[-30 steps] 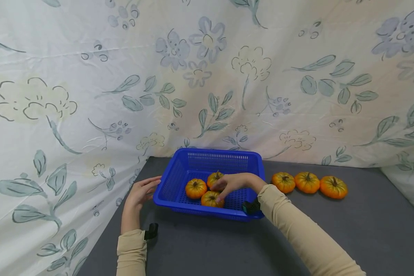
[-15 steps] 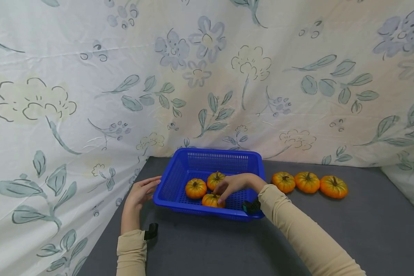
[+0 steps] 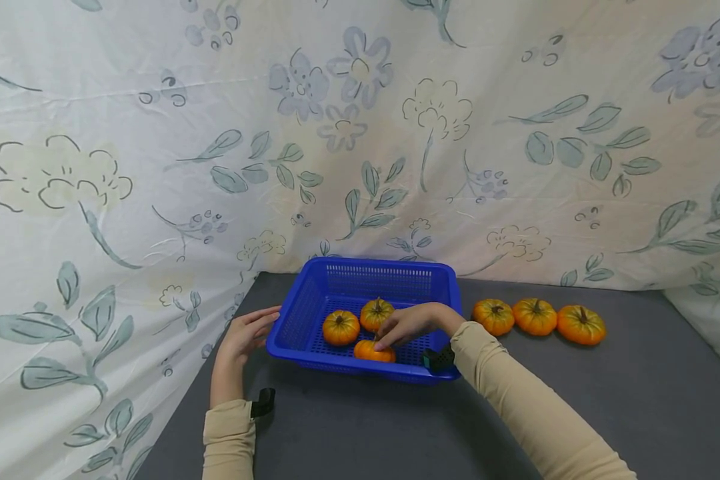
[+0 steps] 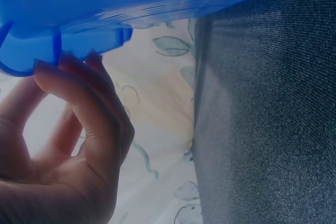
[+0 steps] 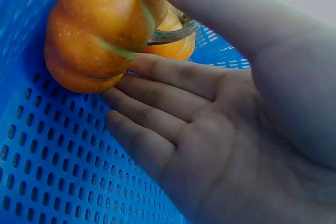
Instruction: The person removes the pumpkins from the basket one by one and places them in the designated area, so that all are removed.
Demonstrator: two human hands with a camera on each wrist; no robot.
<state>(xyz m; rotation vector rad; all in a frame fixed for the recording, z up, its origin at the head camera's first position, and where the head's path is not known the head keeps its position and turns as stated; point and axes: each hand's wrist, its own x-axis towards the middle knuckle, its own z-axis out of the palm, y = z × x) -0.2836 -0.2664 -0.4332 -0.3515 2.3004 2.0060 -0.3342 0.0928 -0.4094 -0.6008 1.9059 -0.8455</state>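
Nearest you, your beige sleeves [image 3: 528,407] reach over the dark desk [image 3: 312,433], with the blue basket [image 3: 435,290] ahead at twelve o'clock. Taking the basket's middle as your dial, the front pumpkin [image 3: 375,355] sits inside at about half past five, tipped so that its stem [image 5: 176,34] leans toward your palm. Your right hand [image 3: 407,323] comes in from three o'clock and pinches it, thumb on one side and fingertips against the other. Expect it to be firm and fairly light, though whether it is real or imitation you can't tell; the smooth, rounded skin could slide under fingertips alone, so spread your grip across the widest ribs and spare the stem, which may snap. At nine o'clock your left hand [image 3: 244,337] holds the basket's rim, fingertips bent in under the lip; that thin plastic will probably flex a little. Farther in, the left pumpkin [image 3: 341,329] lies at nine and the back pumpkin [image 3: 376,315] at one. Outside, a row of three pumpkins [image 3: 534,317] lies at three o'clock, and the floral cloth [image 3: 360,167] hangs behind at twelve.
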